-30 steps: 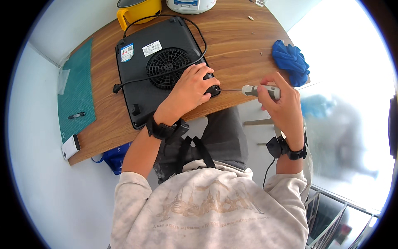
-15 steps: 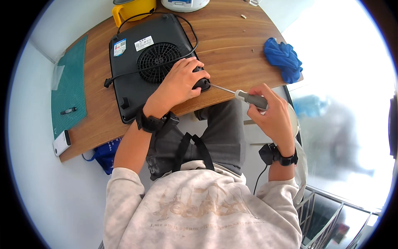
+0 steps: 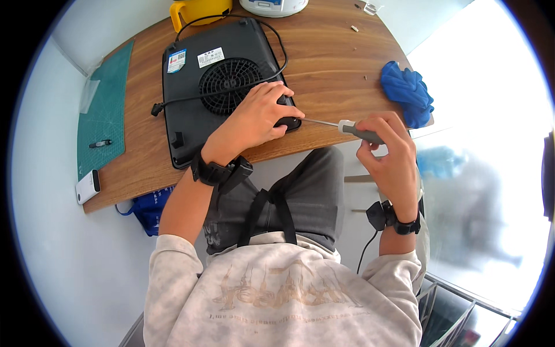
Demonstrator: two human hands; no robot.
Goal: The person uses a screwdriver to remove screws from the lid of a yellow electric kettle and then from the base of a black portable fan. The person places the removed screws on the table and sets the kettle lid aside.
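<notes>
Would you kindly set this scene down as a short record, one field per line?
Left hand: over the near right corner of the black appliance
Right hand: holds a grey-and-white screwdriver, shaft toward that corner
Across appliance: power cord
Table, left: green mat, pen on it
Table, right: crumpled blue cloth
Far side: yellow pot, partly cut off

Reference: black appliance (image 3: 225, 81), corner nearest the right hand (image 3: 393, 153). Screwdriver (image 3: 348, 126) shaft ran about level rightward from it at 1.0 s ago, sloped clearly toward the person at 0.5 s ago; now only a slight slope. Grip also changed: thumb, first across the handle, now lies on its near side; index finger, first arched, now curls over it.
</notes>
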